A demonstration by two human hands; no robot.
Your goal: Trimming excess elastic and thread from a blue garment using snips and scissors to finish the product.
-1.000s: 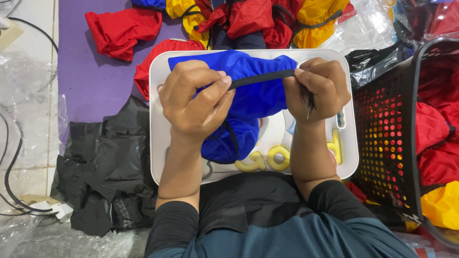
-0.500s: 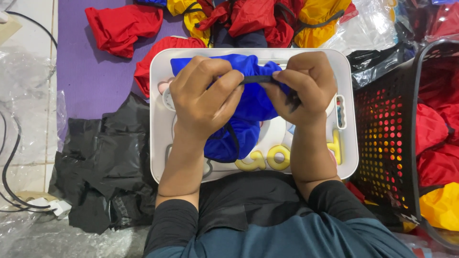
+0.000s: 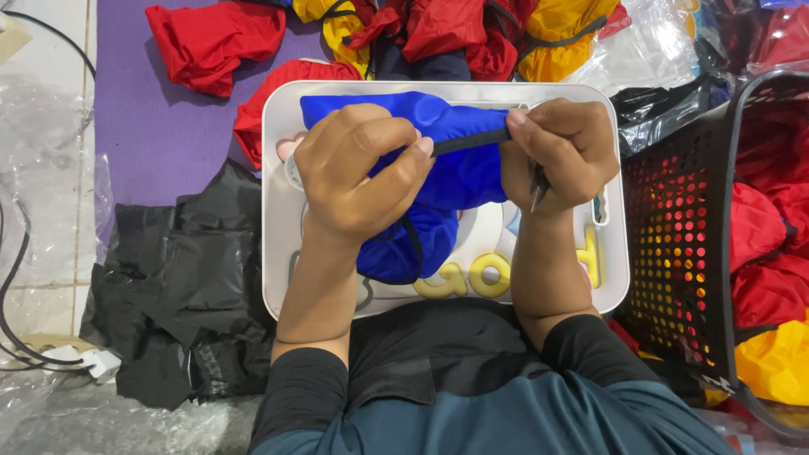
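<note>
The blue fabric pouch (image 3: 455,168) lies under both hands on the white lap tray (image 3: 274,211). Its black drawstring (image 3: 468,141) runs sideways between them, pinched taut by the left hand (image 3: 358,173) and the right hand (image 3: 556,152). Beyond the knuckles lie red and yellow pouches (image 3: 506,34); outside the right hand stands a black basket (image 3: 674,244).

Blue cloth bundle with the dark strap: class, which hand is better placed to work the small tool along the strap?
Right, probably: the right hand already holds the thin dark tool, while the left hand pins the strap against the blue cloth.
</note>
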